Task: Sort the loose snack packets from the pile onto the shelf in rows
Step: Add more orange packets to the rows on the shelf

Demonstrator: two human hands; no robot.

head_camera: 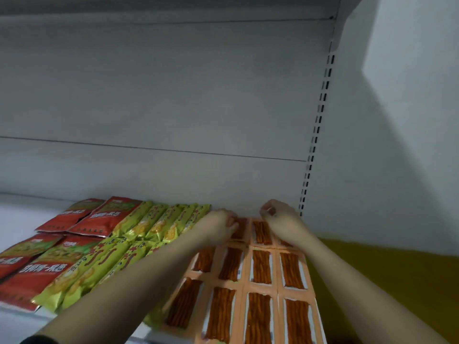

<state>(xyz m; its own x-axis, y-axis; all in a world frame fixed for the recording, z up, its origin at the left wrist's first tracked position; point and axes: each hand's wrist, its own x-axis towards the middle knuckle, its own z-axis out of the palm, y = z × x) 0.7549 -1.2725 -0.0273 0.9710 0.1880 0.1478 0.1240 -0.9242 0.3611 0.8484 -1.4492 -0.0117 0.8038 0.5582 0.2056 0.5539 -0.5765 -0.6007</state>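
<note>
- Nearest to the camera, the orange packets [260,269] of red spicy sticks lie flat on the white shelf [22,212], in about four columns side by side. Each packet has its long axis running from the front edge of the shelf toward the back wall [173,108], so its short ends face front and back.
- Just left of the orange packets, touching them, stand the green packets [149,227] in two rows. They lean on each other and point obliquely, with the upper ends toward the back wall and a little to the right.
- Further left of the orange packets, beyond the green ones, the red packets [82,219] lie flat in two rows, with their printed faces up and their long axis also going front to back, slightly turned.
- At the far end of the orange packets, near the back wall, both hands work on the last row. The left hand [221,224] has its fingers curled down on the packet at the far left corner and seems to pinch or press it; the exact hold cannot be told.
- The right hand [278,217] is also curled, above the far right corner; whether it holds a packet edge cannot be told.
- Judgement: three kinds are already in rows and the task looks far advanced. No loose pile is in view, so how much is left cannot be told. The far row seems to be the step in hand.
- The slotted upright [318,125] stands right of the orange packets.
</note>
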